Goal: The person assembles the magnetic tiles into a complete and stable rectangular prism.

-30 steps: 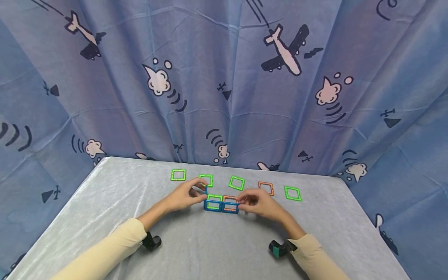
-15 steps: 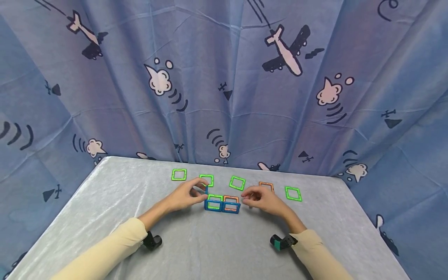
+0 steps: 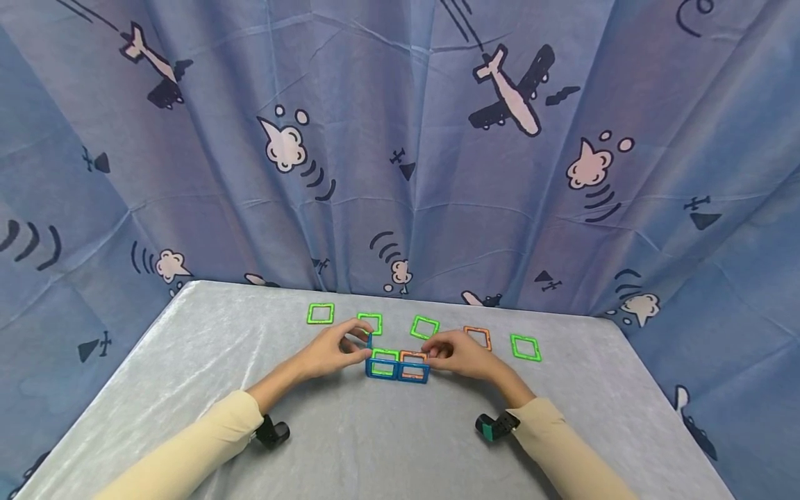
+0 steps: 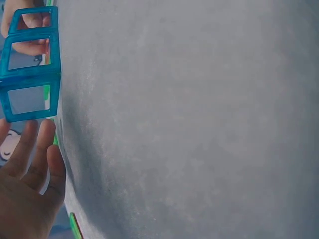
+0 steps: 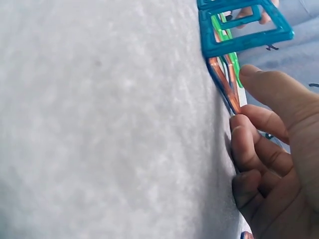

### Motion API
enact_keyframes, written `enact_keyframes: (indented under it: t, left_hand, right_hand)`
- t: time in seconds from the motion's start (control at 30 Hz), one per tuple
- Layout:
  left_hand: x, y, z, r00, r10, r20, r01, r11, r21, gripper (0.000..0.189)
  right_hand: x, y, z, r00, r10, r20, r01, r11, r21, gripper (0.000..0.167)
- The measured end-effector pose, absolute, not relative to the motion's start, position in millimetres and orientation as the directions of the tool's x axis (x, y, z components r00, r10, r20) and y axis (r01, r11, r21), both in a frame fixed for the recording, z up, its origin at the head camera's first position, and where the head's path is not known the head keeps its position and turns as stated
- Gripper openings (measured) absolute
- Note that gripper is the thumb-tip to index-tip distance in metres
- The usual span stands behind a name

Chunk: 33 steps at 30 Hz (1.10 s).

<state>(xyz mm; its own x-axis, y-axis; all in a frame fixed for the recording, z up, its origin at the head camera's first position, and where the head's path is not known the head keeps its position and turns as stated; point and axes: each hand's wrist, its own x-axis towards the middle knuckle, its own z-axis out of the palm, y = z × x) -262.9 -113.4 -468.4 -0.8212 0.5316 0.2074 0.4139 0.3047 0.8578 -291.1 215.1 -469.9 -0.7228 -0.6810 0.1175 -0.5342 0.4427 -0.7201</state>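
In the head view a green magnetic tile and an orange one lie side by side. Two blue magnetic tiles stand upright along their near edges, and a third blue tile stands at the left side. My left hand is beside that third tile, its fingertips at it; the left wrist view shows those fingers extended. My right hand is at the right edge of the orange tile. In the right wrist view its index finger touches the tile's corner, the thumb is raised apart, and other fingers bend loosely.
Behind the hands, loose square tiles lie flat in a row: green ones and others, plus an orange tile. The grey cloth-covered table ends at a blue patterned curtain.
My right hand drew back from the right-hand blue tile, then came in again at the orange tile's edge. That blue tile, tilted earlier, now stands more upright. The left hand stayed in place.
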Motion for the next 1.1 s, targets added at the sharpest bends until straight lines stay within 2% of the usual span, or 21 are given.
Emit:
enact_keyframes:
  t: [0.63, 0.9, 1.1]
  left_hand:
    - [-262, -118, -468, -0.812, 0.538, 0.225, 0.450, 0.333, 0.829, 0.040]
    - [-252, -121, -465, -0.821, 0.544, 0.173, 0.400, 0.330, 0.855, 0.039]
    - [-248, -120, -467, -0.840, 0.535, 0.086, 0.264, 0.267, 0.927, 0.042]
  right_hand:
    - [-282, 209, -464, -0.738, -0.674, 0.019, -0.485, 0.511, -0.710, 0.015]
    - [-275, 212, -463, -0.732, -0.681, -0.004, -0.482, 0.522, -0.704, 0.016]
    - [-270, 213, -463, -0.712, -0.701, 0.035, -0.514, 0.486, -0.707, 0.019]
